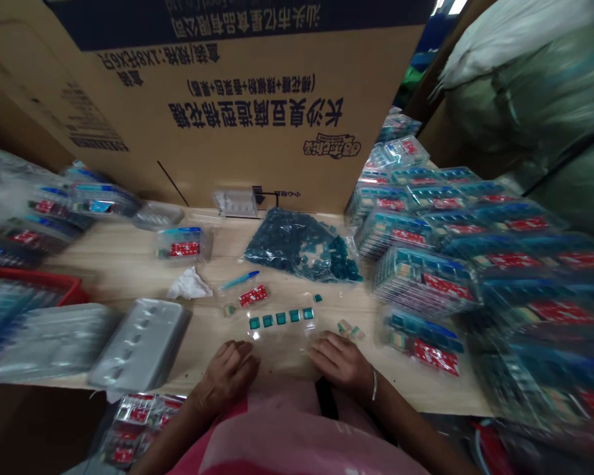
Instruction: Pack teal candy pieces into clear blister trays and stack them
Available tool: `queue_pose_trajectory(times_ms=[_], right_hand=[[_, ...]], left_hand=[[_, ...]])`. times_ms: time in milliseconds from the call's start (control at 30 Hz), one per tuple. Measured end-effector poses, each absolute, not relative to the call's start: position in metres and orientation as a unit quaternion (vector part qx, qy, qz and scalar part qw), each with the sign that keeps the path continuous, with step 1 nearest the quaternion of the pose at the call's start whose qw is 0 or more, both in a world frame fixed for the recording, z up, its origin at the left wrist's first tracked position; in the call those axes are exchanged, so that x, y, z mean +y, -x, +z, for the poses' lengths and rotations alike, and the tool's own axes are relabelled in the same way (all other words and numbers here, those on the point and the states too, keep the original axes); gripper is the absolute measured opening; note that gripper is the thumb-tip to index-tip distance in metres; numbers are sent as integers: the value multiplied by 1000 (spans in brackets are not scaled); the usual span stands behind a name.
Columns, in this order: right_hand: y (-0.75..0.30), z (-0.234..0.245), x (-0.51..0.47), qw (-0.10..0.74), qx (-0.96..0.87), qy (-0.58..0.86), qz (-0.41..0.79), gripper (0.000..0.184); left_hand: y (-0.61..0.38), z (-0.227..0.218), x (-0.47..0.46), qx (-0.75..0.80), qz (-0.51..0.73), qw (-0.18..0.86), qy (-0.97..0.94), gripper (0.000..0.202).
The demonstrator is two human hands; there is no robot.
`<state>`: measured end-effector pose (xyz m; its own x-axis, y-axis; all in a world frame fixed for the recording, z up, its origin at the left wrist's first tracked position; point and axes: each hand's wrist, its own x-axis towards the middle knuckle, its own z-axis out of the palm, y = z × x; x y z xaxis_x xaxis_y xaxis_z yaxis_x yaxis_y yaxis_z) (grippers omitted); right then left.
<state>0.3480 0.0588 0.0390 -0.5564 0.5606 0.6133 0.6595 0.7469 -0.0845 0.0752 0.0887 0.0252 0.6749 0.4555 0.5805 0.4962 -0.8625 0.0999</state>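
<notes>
My left hand point(230, 369) rests on the near part of the table, its fingers curled and their tips turned out of sight. Opposite it, my right hand point(341, 361) lies palm down with fingers stretched, the tips close to the right end of a clear plastic tray point(311, 324). Along the tray runs a row of several teal square pieces point(281, 318). Just beyond lie a red patterned packet point(253, 296), a blue pen-like stick point(239, 280) and a small beige-and-green piece point(229, 310). Several more beige-and-green pieces point(350, 328) lie loose beside my right hand.
Farther back sits a clear bag of teal pieces point(297, 244) against a large cardboard box point(257, 132). Stacks of filled packs point(420, 277) crowd the right side. At left are stacked trays point(141, 343), a crumpled white tissue point(190, 284) and a red crate point(69, 284).
</notes>
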Motion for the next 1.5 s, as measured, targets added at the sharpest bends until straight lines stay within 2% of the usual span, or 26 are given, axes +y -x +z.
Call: queue_pose_trajectory(times_ms=[100,167,233,333,400,467,600,667,733,800,933,1033,1133,1233,1300,1433,1500], right_hand=[[-343,40,64,338,-883,322,-51,18],[-342,34,61,397,-856,331,-17,16],[-342,22,54,483,-777,401,48,18],[-338,4,46,544,-612,495,292,39],[-328,-2,47,533,-523,462,479,58],[-316,-1,55,530,-436,423,591,67],[-302,8,84,570,-233,445,651,63],[-304,10,94,582,-165,434,667,58],[-311,9,97,584,-133,433,674,51],[-321,10,96,584,-130,455,659,47],[-346,27,96,543,-247,528,604,43],[-360,55,103,448,-467,577,498,36],[-348,86,113,296,-683,587,319,32],[-307,102,120,140,-794,568,168,36],[-277,98,119,90,-836,526,130,39],[-255,69,115,73,-870,456,171,71],[-263,54,118,88,-867,450,193,76]], left_hand=[[-74,29,89,-286,-290,57,911,13],[-74,31,89,-278,-289,71,914,15],[-77,33,88,-271,-294,81,913,14],[-90,33,89,-273,-287,92,914,12],[-105,32,91,-260,-260,88,926,15],[-123,32,94,-227,-216,77,946,16],[-144,35,106,-181,-179,38,966,13],[-138,34,118,-264,-206,20,942,31],[-123,31,132,-408,-218,19,886,50],[-106,24,143,-509,-191,18,839,51],[-84,12,134,-477,-133,-37,868,44],[-79,8,111,-408,-144,-82,898,46],[-76,5,96,-410,-227,-125,875,48],[-74,-2,94,-471,-367,-210,775,49],[-75,-8,97,-512,-438,-281,683,48],[-77,-17,106,-581,-455,-376,561,47],[-78,-18,108,-589,-440,-372,566,49]])
